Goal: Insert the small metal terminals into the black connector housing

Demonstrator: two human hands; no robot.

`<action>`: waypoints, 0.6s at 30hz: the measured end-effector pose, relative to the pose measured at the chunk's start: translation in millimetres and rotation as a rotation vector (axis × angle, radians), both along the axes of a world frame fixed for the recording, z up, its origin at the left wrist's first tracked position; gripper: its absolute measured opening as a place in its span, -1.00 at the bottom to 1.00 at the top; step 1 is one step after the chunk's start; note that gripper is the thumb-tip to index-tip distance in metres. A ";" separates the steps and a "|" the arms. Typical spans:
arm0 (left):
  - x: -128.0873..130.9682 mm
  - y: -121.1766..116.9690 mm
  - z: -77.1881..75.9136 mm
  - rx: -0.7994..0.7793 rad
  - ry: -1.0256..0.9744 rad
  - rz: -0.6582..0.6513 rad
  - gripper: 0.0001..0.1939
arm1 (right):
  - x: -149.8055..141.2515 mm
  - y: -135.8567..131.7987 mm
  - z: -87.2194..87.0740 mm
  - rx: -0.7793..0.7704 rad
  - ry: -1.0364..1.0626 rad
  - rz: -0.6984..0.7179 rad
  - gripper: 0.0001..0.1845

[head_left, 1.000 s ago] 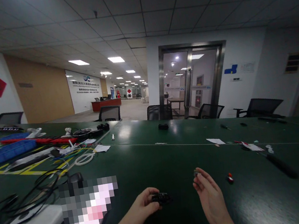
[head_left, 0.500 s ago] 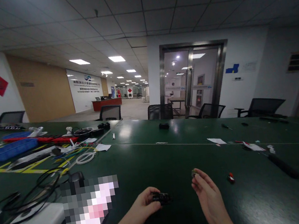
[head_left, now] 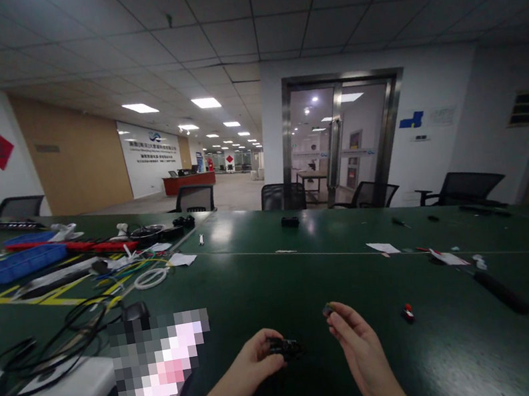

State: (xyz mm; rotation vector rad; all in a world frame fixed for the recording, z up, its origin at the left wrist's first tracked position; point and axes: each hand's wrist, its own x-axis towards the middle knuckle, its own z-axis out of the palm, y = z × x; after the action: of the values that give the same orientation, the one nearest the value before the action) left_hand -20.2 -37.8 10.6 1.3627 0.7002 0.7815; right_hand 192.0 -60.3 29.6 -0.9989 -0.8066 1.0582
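Note:
Near the table's front middle, my left hand [head_left: 261, 359] grips a small black part [head_left: 289, 348] between thumb and fingers; its exact kind is too dark to tell. My right hand [head_left: 356, 338] pinches a tiny greyish piece [head_left: 328, 310] at the fingertips, held a little above and to the right of the black part and apart from it. To the right of that hand lies a small red and black item [head_left: 407, 313] on the green table [head_left: 453, 355].
At left are a white box [head_left: 68, 389] with black cables, a pixelated bright object [head_left: 171, 369], a white cable coil [head_left: 151, 278] and a blue tray [head_left: 22, 263]. A black-handled tool [head_left: 501, 292] lies at right; a black block [head_left: 290, 222] sits further back.
My right hand has moved slightly left, bringing the tiny piece closer to the black part. My left hand stays nearly where it was.

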 end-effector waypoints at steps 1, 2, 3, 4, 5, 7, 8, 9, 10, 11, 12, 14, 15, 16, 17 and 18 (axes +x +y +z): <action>0.3 -0.5 1.1 -0.005 -0.004 0.002 -0.70 | -1.1 -0.5 0.0 -0.002 -0.015 0.012 -0.57; 0.6 -0.7 1.8 -0.006 -0.009 0.007 -0.70 | -2.2 -1.0 0.0 -0.003 -0.033 0.023 -0.56; 0.8 -0.8 2.0 -0.005 -0.013 0.008 -0.70 | -3.4 -1.6 0.2 -0.005 -0.056 0.036 -0.56; 0.9 -0.6 1.9 -0.004 -0.016 0.009 -0.70 | -4.6 -2.3 0.4 -0.005 -0.082 0.049 -0.57; 1.0 -0.2 1.5 -0.001 -0.017 0.009 -0.69 | -6.0 -3.1 0.8 -0.007 -0.109 0.070 -0.57; 1.1 1.0 -0.2 0.002 -0.018 0.005 -0.69 | -9.4 -5.0 1.8 -0.018 -0.156 0.112 -0.58; 1.1 1.7 -1.3 0.003 -0.016 0.002 -0.69 | -11.4 -5.9 2.4 -0.031 -0.179 0.127 -0.57; 1.1 2.5 -2.4 0.006 -0.016 0.001 -0.70 | -13.4 -6.9 2.9 -0.047 -0.199 0.134 -0.56; 1.1 3.2 -3.4 0.011 -0.017 0.002 -0.70 | -15.5 -7.8 3.3 -0.063 -0.222 0.141 -0.55; 1.1 3.8 -4.4 0.015 -0.021 0.001 -0.70 | -17.5 -8.6 3.7 -0.073 -0.244 0.145 -0.54; 1.2 4.4 -5.3 0.020 -0.026 -0.001 -0.70 | -19.2 -9.3 3.7 -0.069 -0.265 0.159 -0.53; 1.1 5.1 -6.7 0.026 -0.035 -0.003 -0.70 | -21.7 -9.8 3.1 -0.065 -0.313 0.216 -0.52; 1.1 5.2 -7.1 0.028 -0.036 -0.002 -0.70 | -22.5 -9.7 2.2 -0.067 -0.339 0.250 -0.51; 1.0 5.2 -7.2 0.029 -0.035 0.000 -0.69 | -23.0 -9.5 1.1 -0.073 -0.368 0.280 -0.51; 0.9 5.0 -7.1 0.028 -0.031 0.002 -0.69 | -23.5 -9.2 -0.2 -0.079 -0.397 0.301 -0.51; 0.7 4.6 -6.7 0.026 -0.027 0.006 -0.69 | -24.0 -8.9 -1.5 -0.079 -0.426 0.316 -0.52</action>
State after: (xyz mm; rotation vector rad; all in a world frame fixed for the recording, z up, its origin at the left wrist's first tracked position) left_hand -19.5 -33.2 3.9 1.3718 0.6755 0.8147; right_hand 168.0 -69.3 28.2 -1.2110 -1.3110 1.1667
